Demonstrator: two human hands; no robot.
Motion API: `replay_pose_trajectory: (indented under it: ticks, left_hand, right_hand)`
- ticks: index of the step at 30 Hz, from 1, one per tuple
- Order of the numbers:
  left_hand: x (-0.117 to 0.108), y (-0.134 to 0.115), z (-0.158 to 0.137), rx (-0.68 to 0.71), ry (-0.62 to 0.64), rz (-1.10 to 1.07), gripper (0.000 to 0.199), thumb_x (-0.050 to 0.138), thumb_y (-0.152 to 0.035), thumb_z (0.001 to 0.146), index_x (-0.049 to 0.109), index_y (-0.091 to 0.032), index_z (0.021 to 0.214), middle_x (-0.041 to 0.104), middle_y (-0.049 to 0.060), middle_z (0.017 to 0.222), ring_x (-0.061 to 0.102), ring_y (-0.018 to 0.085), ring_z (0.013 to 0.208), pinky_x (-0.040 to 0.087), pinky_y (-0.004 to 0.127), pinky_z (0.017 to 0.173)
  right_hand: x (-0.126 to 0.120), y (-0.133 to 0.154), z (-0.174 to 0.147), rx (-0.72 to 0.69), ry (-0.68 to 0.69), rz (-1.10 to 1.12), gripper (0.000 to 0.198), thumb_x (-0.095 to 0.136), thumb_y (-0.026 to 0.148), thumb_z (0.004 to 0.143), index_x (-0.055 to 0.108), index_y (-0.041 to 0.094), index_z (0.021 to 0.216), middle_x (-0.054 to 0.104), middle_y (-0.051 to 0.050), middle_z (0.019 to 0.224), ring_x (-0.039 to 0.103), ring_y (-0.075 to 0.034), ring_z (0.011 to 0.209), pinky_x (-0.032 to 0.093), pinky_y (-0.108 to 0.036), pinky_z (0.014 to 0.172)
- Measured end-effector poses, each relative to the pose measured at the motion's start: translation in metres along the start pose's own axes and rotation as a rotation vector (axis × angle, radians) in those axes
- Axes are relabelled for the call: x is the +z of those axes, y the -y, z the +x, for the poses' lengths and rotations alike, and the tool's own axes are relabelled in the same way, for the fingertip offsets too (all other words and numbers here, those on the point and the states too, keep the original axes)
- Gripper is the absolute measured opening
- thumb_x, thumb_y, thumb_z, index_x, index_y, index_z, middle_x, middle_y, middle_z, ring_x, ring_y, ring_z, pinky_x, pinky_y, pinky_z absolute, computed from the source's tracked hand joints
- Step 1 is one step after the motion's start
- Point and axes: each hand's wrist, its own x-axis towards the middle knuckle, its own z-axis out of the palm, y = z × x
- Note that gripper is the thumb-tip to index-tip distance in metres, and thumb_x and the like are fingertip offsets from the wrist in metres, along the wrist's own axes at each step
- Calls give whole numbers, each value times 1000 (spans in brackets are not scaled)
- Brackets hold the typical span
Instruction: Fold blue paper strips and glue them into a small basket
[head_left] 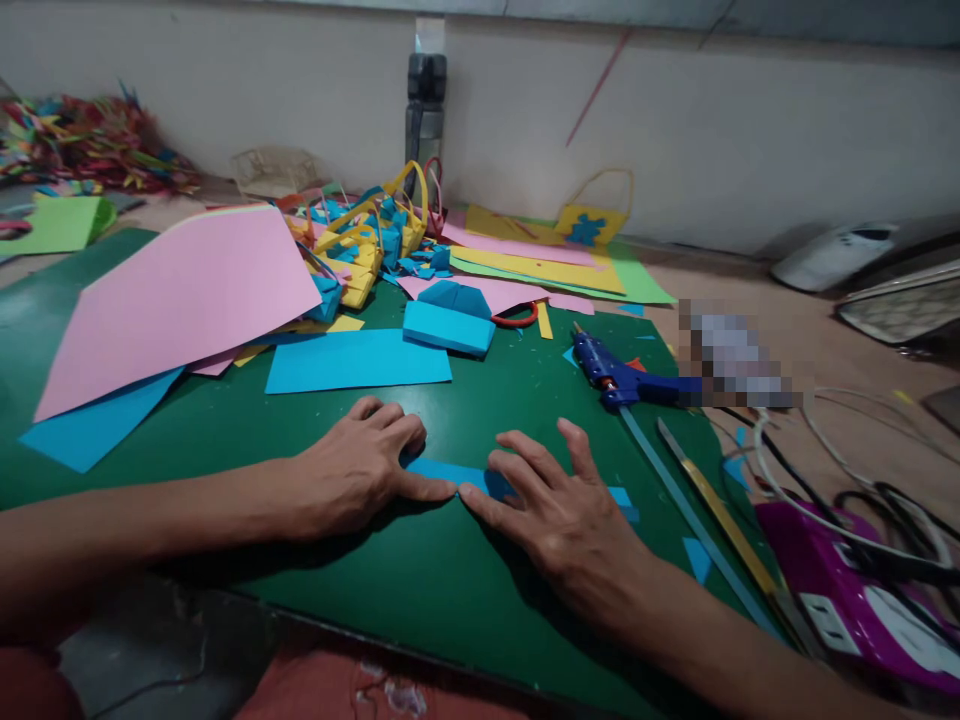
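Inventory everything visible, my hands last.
Board: one, green, centre
Strip: one, blue, at hands
Box: one, blue, centre
Sheets: several, mixed, left and back
Baskets: several, yellow and blue, back
Scraps: many, mixed, scattered
Shreds: many, mixed, far left
Loop: one, red, beside box
Bottle: one, dark, back
Tray: one, clear, back
Glue gun: one, blue, right
Rod: one, pale blue, right
Slim tool: one, yellow-grey, right
Socket block: one, purple, right
Cables: several, white and black, right
Unclear items: several, white to brown, right
Fabric: one, red, bottom
Left hand, right hand: two, bare, at strip
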Motion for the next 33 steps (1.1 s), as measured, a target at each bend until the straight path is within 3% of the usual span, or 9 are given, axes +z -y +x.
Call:
replay_pose_trajectory:
  ticks: [8, 17, 22, 25, 27, 29, 33]
  left_hand:
    - [3, 10, -26, -59, -76, -7, 32, 39, -29, 94, 52, -45, 119, 48, 2, 91, 40, 17, 80, 28, 35, 78]
    - [5, 18, -58, -124, -131, -3, 40, 41, -12, 90, 56, -40, 115, 50, 4, 92, 43, 18, 83, 35, 35, 75]
    - [7, 20, -61, -176, -416, -84, 29, 38, -4, 86, 63, -18, 86, 55, 6, 84, 48, 16, 76, 40, 30, 67]
    - [5, 4, -51, -90, -540, -86, 23, 38, -4, 86, 58, -14, 93, 58, 8, 86, 51, 17, 81, 43, 31, 69]
    - [4, -13, -38, 21, -466, -49, 24, 39, -11, 89, 54, -14, 107, 60, 10, 93, 52, 19, 85, 43, 33, 73]
    - [4, -31, -24, 93, -288, 5, 28, 40, -23, 91, 49, -12, 116, 60, 12, 101, 52, 21, 85, 43, 36, 73]
    - [5, -49, 0, 75, -59, -13, 50, 40, -47, 89, 45, -9, 121, 55, 15, 109, 49, 24, 87, 44, 37, 70]
  right_hand:
    - [-3, -6, -15, -22, -19, -49, 29, 42, 13, 86, 64, 21, 103, 62, -10, 102, 41, -30, 114, 25, -57, 94]
    - [0, -9, -17, -46, -68, -45, 32, 37, 11, 87, 64, 20, 101, 64, -11, 101, 44, -30, 113, 27, -56, 92]
    - [0, -11, -18, -34, -69, -29, 40, 35, 1, 83, 64, 21, 102, 64, -11, 102, 44, -29, 113, 30, -56, 90]
    - [0, -11, -18, -32, -71, -15, 39, 37, 1, 82, 64, 20, 103, 63, -11, 102, 45, -29, 113, 29, -56, 90]
    - [0, -9, -17, -22, -63, -2, 36, 39, 4, 83, 63, 20, 104, 62, -11, 104, 44, -29, 113, 28, -57, 91]
    - [0, -5, -16, -3, -42, 4, 33, 40, 8, 85, 62, 20, 106, 61, -11, 107, 43, -29, 115, 27, -58, 93]
    - [-1, 0, -16, 28, -24, -8, 29, 41, 14, 89, 62, 20, 108, 60, -11, 109, 42, -28, 117, 25, -57, 95]
